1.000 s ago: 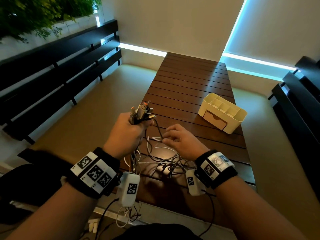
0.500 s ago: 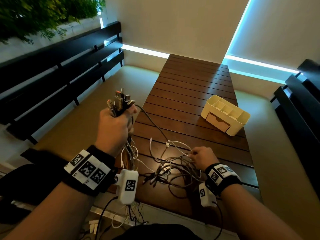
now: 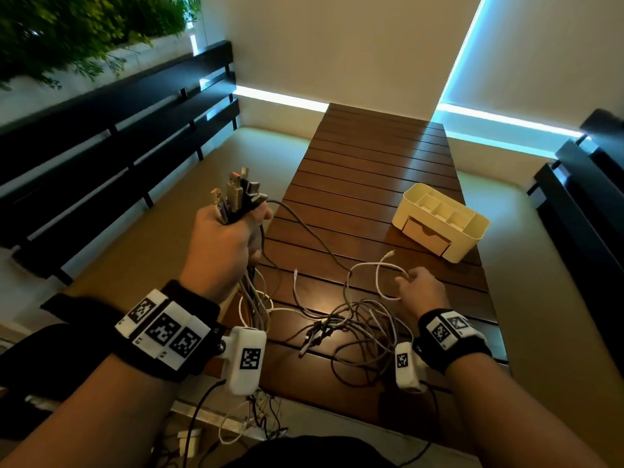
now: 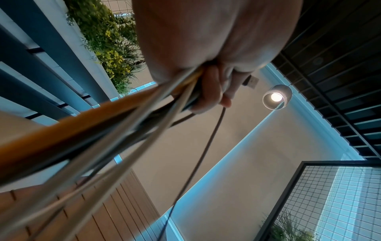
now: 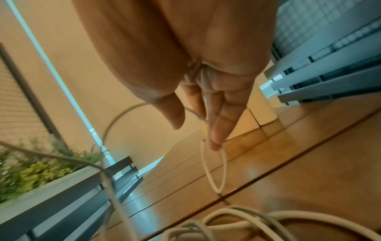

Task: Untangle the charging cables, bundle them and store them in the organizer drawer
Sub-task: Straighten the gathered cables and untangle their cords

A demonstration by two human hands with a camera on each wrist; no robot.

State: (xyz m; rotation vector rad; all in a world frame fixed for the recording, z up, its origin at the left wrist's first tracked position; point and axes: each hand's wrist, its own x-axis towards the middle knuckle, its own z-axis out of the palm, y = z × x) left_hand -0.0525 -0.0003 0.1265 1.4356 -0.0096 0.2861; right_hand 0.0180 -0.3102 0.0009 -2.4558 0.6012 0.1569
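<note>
The left hand (image 3: 223, 244) is fisted tight around a bunch of grey, white and black charging cables (image 3: 341, 329), gripped just below their metal USB plugs (image 3: 238, 194), which stand up out of the fist at about 12 o'clock from the knuckles — gathering all the plug ends in one grip probably gives every lead a common anchor, so each can be traced and drawn free from one fixed point. From the underside of that fist the cords hang down and spill onto the dark brown slatted wooden worktop (image 3: 378, 163), where they lie in a loose snarl at roughly 5 o'clock from the left hand. The right hand (image 3: 420, 292) sits low on the worktop at 3 o'clock from the snarl; in the right wrist view its fingers (image 5: 218, 130) are nearly straight, with the tips on a loop of thin white cable (image 3: 381, 282) — whether thumb and finger actually pinch it I cannot tell. Working the far end apart from the heap likely lets that one lead slide out without tightening the rest. The cream plastic desk organizer with a small front drawer (image 3: 439, 221) stands at about 1 o'clock from the right hand, well apart from the cables, its drawer closed, so bundling and storing seem not yet begun.
</note>
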